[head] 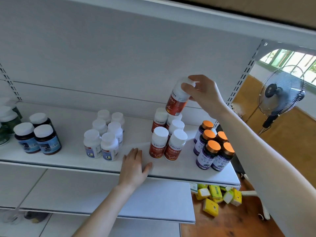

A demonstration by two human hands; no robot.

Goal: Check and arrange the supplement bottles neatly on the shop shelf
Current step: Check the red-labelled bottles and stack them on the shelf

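The right hand [203, 94] is clamping its grip on one red-labelled white plastic bottle [177, 101] above five matching bottles [159, 142]; the left hand [133, 166], grip apart, is resting on the white metal shelf [68, 156].

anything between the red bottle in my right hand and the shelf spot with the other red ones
Yes. The held red bottle, gripped at the cap by the right hand, hangs over the standing red bottles; their caps block a straight drop. Bare shelf lies to their left.
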